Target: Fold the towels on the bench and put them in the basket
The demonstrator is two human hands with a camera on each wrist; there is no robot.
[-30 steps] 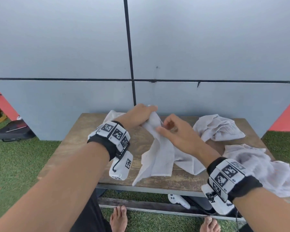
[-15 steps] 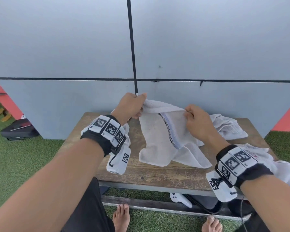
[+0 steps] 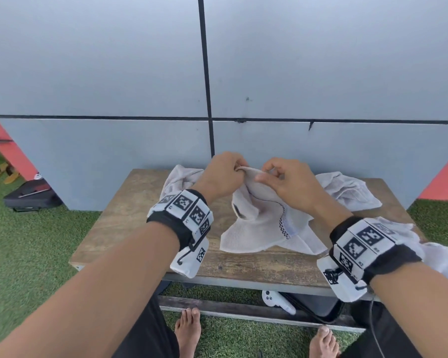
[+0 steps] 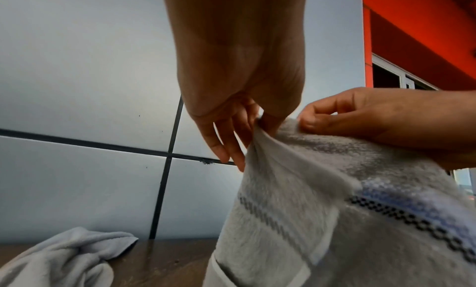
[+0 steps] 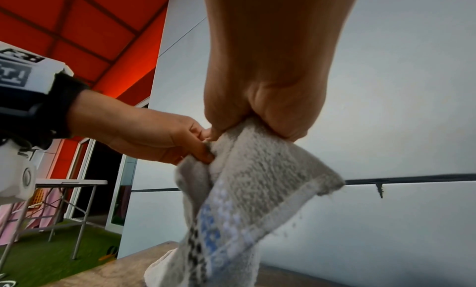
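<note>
Above the middle of the wooden bench (image 3: 130, 215), both hands lift one white towel (image 3: 264, 226) by its top edge. Three more crumpled towels lie around it: one at the back-left corner (image 3: 177, 178), one at the back-right corner (image 3: 347, 192), one at the right edge (image 3: 435, 257) partly hidden behind the right wrist. A grey panelled wall (image 3: 114, 73) stands close behind the bench; a white controller (image 3: 277, 301) lies underneath it on the grass. The held towel is bunched, its lower part draped on the benchtop, with a black checked stripe and a blue band. The left hand (image 3: 223, 174) pinches the edge between thumb and forefinger, the other fingers loose; the right hand (image 3: 290, 182) pinches just beside it, fingers curled.
</note>
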